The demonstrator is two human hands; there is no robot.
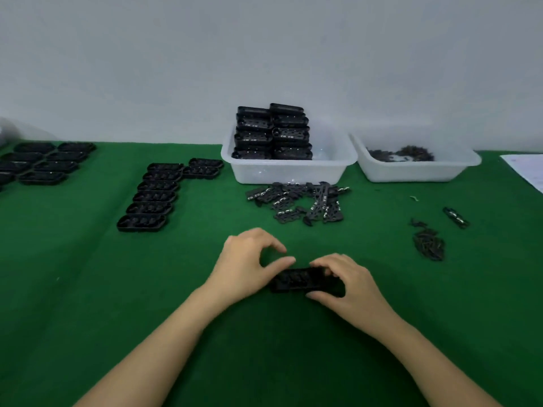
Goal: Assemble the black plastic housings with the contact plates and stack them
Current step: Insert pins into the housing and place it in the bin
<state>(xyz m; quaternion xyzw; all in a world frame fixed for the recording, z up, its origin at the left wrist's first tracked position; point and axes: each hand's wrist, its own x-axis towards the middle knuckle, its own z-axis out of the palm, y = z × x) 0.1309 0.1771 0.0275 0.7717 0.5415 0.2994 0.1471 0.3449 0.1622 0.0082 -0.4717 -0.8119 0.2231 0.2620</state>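
Observation:
A black plastic housing (299, 279) lies on the green cloth in front of me, open side up. My left hand (249, 262) holds its left end with thumb and curled fingers. My right hand (343, 282) grips its right end, thumb at the near edge. A heap of black contact plates (296, 201) lies beyond, in front of a white tub (338, 165) stacked with housings (271, 132). Laid-out housings (155, 195) form a row to the left.
A second white tub (417, 171) at the back right holds small dark parts. A small pile of dark pieces (429, 245) and a single plate (455, 217) lie at the right. More housings (44, 163) sit far left; a white paper (529, 168) at the right edge.

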